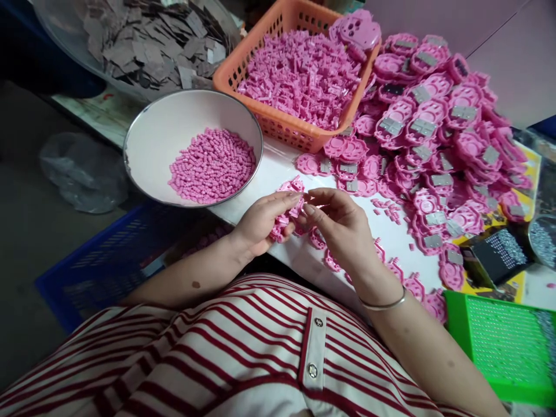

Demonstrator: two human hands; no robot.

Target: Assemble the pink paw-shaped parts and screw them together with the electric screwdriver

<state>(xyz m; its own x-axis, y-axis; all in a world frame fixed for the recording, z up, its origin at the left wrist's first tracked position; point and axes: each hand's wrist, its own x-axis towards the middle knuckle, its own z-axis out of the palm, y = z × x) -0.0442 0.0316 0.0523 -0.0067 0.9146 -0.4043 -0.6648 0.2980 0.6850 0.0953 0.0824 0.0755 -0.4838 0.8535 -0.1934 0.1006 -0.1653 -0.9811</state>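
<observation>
My left hand [266,220] is closed around several small pink plastic parts [281,221], above the table's near edge. Its thumb reaches toward the fingertips of my right hand [345,223]. The right thumb and index finger are pinched together right beside the pink parts; whatever is between them is too small to make out. Just left of the hands, a white enamel bowl [145,147] holds a heap of tiny pink pieces [212,165]. To the right, pink moulded casings [434,124] with grey metal plates lie in a large pile.
Behind the bowl stands an orange basket [286,130] of pink clips. A clear tub [72,40] holds grey plates. At right are a black box of screws [499,255] and a green tray [504,341]. A blue crate [95,260] sits below, left. Loose pink pieces [386,209] dot the white tabletop.
</observation>
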